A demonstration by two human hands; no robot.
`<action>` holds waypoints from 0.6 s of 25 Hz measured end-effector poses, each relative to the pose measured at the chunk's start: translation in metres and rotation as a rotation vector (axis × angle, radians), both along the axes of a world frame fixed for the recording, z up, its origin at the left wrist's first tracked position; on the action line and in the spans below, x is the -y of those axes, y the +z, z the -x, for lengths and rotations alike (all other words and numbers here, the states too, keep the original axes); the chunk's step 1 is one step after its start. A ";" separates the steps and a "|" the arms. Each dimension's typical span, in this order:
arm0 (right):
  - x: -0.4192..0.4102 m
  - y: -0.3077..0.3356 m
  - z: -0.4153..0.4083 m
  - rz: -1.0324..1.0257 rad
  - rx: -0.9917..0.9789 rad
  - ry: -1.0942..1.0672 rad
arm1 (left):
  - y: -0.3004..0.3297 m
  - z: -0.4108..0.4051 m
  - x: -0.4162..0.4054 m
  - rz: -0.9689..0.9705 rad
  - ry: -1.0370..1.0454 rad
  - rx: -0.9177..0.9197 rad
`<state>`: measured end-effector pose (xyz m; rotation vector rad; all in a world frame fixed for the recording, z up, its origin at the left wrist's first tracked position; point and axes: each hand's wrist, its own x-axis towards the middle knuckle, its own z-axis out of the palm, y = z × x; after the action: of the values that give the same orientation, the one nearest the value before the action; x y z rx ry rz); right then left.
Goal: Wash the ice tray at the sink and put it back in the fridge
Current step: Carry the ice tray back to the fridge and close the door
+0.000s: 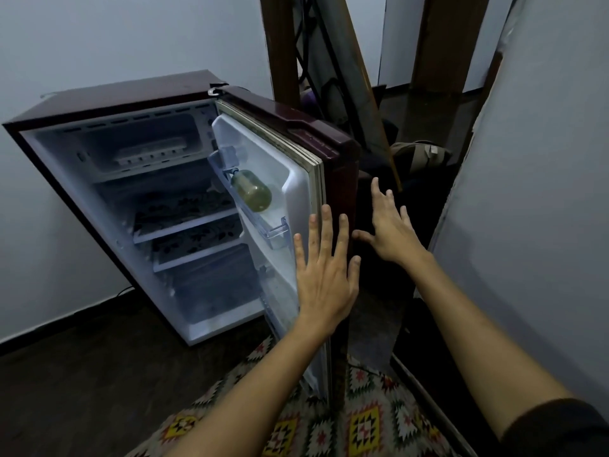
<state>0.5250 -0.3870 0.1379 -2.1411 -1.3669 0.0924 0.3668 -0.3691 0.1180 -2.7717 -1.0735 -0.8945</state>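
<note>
- A small maroon fridge (108,103) stands on the dark floor against a white wall, its door (296,150) swung wide open towards the person.
- The ice tray (150,153), pale and hard to make out in detail, lies in the top freezer compartment of the fridge.
- The left hand (324,275) is flat with fingers straight and spread, placed at the inner edge of the door by its seal; it holds nothing.
- The right hand (390,225) is spread open at the door's outer face, fingers apart; whether it touches the door cannot be told.
- A bottle (252,194) of greenish liquid lies tilted in the door shelf (276,234).
- Patterned shelves (188,222) sit below the freezer.
- A patterned rug (362,420) covers the floor under the arms.
</note>
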 end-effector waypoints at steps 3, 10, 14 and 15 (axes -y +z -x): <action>0.000 -0.003 0.018 -0.026 -0.024 0.021 | -0.003 0.015 0.001 -0.004 0.032 -0.008; -0.005 -0.013 0.097 -0.271 -0.113 0.116 | -0.012 0.073 -0.011 -0.053 0.157 0.058; -0.013 -0.016 0.142 -0.408 -0.169 0.184 | -0.020 0.119 -0.026 -0.022 0.274 0.056; -0.018 -0.015 0.151 -0.425 -0.186 0.211 | -0.022 0.129 -0.030 -0.014 0.299 0.053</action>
<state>0.3745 -0.3694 0.1226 -1.5967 -1.3579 0.0742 0.2374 -0.3389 0.0964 -2.4942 -1.4337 -0.9332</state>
